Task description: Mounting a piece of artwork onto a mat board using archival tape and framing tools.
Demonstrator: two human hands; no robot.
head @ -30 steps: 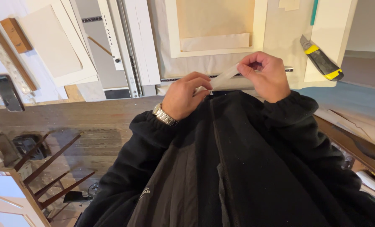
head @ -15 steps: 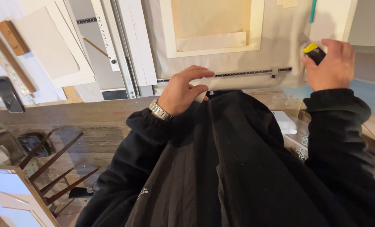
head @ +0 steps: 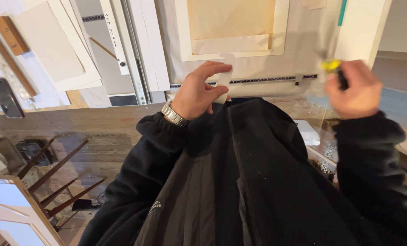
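My left hand is raised in front of my chest, pinching a short white strip that stands nearly upright between thumb and fingers. A metal watch sits on that wrist. My right hand is out to the right, blurred by motion, closed around a yellow and black utility knife whose yellow end pokes out above the fist. Both arms are in black sleeves. Behind the hands lies a cream mat board with a tan panel in its window.
A long ruler bar runs along the bench under the mat board. White boards and a metal cutting rail lie at the left. A wooden rack and a frame corner stand lower left. A clear tray of small parts sits right.
My right hand let go of the strip, reached right, picked up the utility knife and now brings it back toward the middle. My left hand lifted the strip upright.
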